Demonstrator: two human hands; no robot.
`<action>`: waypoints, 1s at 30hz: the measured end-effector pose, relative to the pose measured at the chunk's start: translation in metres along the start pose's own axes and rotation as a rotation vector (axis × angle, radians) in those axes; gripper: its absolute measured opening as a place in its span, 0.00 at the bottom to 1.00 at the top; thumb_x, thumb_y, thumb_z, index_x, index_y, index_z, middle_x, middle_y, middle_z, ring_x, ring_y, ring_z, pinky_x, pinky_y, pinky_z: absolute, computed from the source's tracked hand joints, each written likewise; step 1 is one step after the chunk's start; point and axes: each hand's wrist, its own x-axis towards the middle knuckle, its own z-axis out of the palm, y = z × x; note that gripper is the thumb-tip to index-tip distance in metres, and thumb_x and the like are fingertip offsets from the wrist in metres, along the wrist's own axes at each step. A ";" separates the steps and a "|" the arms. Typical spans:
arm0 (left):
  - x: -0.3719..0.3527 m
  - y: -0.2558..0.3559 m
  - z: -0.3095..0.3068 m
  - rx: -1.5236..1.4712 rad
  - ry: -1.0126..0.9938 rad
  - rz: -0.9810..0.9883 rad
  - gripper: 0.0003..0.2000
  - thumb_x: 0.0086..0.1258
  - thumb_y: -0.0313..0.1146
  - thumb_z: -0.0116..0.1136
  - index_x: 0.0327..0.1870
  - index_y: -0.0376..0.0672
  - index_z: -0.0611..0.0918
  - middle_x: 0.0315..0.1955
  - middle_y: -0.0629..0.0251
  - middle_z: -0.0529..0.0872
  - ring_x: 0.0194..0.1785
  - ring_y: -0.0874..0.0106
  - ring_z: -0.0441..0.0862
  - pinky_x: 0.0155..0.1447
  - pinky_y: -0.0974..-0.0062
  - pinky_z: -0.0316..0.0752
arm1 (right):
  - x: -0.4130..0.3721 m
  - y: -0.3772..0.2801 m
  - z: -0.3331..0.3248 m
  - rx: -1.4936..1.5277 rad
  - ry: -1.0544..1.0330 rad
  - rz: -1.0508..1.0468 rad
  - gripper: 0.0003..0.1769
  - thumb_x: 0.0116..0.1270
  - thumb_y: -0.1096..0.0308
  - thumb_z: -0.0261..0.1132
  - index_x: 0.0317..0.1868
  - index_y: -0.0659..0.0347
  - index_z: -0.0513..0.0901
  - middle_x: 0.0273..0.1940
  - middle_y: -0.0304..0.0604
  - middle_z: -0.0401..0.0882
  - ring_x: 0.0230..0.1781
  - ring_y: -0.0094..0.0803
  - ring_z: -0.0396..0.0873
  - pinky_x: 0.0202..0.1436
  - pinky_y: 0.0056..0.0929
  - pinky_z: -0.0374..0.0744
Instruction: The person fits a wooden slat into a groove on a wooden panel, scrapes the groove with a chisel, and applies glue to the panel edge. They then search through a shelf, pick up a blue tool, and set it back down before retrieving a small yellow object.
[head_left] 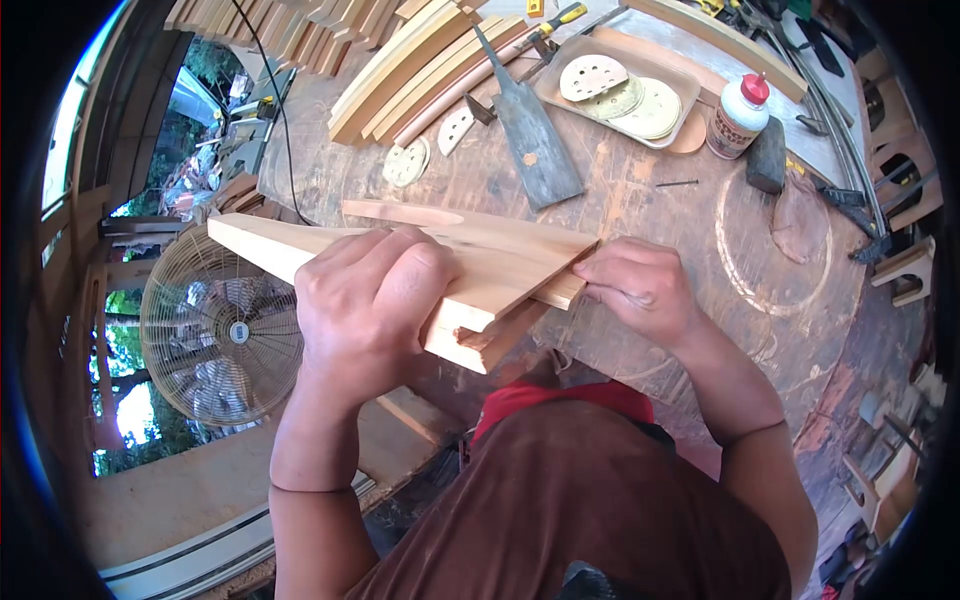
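Observation:
A pale, tapered wooden piece (510, 255) is held up above the workbench in front of my body, its notched end pointing toward me. My left hand (370, 295) is closed around its near left side, with the fingers over the top. My right hand (640, 290) is closed at the right corner, fingertips pinched at a small wooden strip (560, 291) that sticks out from under the wide upper face. How the strip meets the larger piece is hidden underneath. A grey flat-bladed tool (535, 140) lies on the bench just beyond the wood.
Sanding discs (650, 108) sit in a plastic tray (690, 125); a red-capped glue bottle (738, 118) and a dark block (766, 157) stand to its right. A nail (678, 183) lies on the workbench (640, 205). Curved wooden strips (400, 65) are stacked behind. A fan (225, 325) stands left.

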 end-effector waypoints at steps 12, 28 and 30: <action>-0.005 -0.006 0.004 0.016 0.020 0.030 0.12 0.50 0.35 0.65 0.30 0.45 0.74 0.26 0.66 0.78 0.27 0.66 0.81 0.31 0.66 0.76 | 0.030 -0.051 -0.004 0.069 0.074 -0.208 0.19 0.47 0.81 0.81 0.42 0.64 0.88 0.36 0.46 0.87 0.34 0.41 0.86 0.36 0.35 0.83; -0.003 -0.002 -0.003 -0.014 -0.038 -0.030 0.09 0.53 0.33 0.66 0.34 0.45 0.80 0.28 0.64 0.83 0.30 0.61 0.83 0.33 0.64 0.75 | 0.023 -0.060 0.001 -0.110 0.134 -0.182 0.18 0.44 0.85 0.77 0.39 0.66 0.86 0.34 0.47 0.86 0.30 0.40 0.84 0.32 0.34 0.81; -0.003 -0.002 -0.004 0.009 -0.047 -0.032 0.10 0.52 0.34 0.67 0.34 0.45 0.80 0.28 0.64 0.83 0.30 0.62 0.83 0.34 0.64 0.75 | 0.026 -0.063 0.001 -0.118 0.136 -0.173 0.18 0.44 0.84 0.78 0.38 0.66 0.86 0.34 0.47 0.85 0.30 0.41 0.83 0.32 0.34 0.80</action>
